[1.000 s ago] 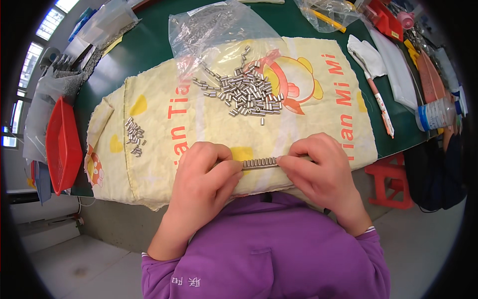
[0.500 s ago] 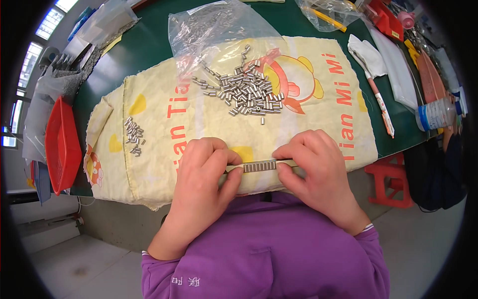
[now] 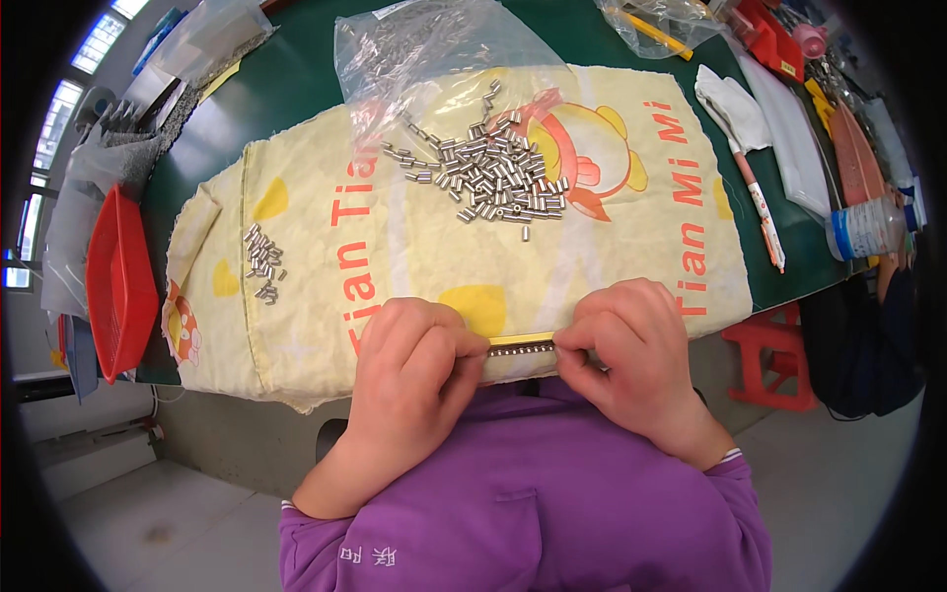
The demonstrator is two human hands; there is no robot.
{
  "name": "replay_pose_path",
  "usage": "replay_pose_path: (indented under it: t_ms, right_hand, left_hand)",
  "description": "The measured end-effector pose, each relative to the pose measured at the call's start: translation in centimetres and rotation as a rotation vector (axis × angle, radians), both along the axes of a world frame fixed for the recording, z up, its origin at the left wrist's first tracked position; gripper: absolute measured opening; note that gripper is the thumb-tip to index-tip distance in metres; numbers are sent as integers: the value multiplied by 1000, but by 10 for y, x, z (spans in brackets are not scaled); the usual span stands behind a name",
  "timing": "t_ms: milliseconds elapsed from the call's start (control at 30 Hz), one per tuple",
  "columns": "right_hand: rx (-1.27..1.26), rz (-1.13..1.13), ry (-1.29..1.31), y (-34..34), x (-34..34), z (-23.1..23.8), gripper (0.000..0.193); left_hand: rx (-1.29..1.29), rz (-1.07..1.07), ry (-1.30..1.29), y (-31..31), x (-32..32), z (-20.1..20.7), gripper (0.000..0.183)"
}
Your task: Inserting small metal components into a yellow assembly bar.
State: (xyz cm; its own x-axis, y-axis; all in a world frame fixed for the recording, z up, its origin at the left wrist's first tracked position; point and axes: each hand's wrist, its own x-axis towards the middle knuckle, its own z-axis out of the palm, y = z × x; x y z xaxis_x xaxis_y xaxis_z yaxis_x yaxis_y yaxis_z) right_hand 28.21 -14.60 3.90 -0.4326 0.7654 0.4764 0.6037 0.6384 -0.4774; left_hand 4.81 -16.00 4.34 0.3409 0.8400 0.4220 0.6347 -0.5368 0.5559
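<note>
A narrow strip-like holder with a row of small metal pieces along it spans the gap between my hands, at the table's near edge. My left hand pinches its left end between thumb and fingers. Its right end is pinched in the same way by my right hand. The strip now shows a yellow edge on top and a dark side with shiny bits; its ends are hidden by my fingers. Beyond it lies a heap of small metal cylinders on a printed yellow cloth.
A clear plastic bag with more cylinders lies behind the heap. A smaller group of cylinders sits left on the cloth. A red tray stands at the left edge; a pen and a bottle are at the right.
Both hands have moved slightly nearer to me with the strip. It has been turned, so its row of cylinders no longer faces up and a yellow edge shows.
</note>
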Motion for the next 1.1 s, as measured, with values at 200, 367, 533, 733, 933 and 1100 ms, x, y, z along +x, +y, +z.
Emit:
replay_pose_path:
  t_ms: [200, 367, 533, 733, 933, 1100]
  right_hand:
    - [-36, -16, -2, 2, -1, 3, 24]
    - [-59, -55, -17, 6, -2, 5, 20]
    - [-71, -82, -54, 5, 0, 9, 21]
    - [-27, -94, -86, 10, -4, 12, 22]
    - [-135, -14, -73, 26, -53, 33, 22]
    - [114, 178, -48, 45, -106, 22, 30]
  left_hand:
    - [-56, 1, -24, 0, 0, 1, 25]
    - [-67, 68, -4, 1, 4, 4, 21]
    - [-66, 68, -10, 3, 4, 3, 21]
    - [-32, 94, -30, 4, -2, 2, 21]
    - [241, 240, 66, 13, -31, 23, 40]
    - [230, 299, 211, 24, -59, 23, 29]
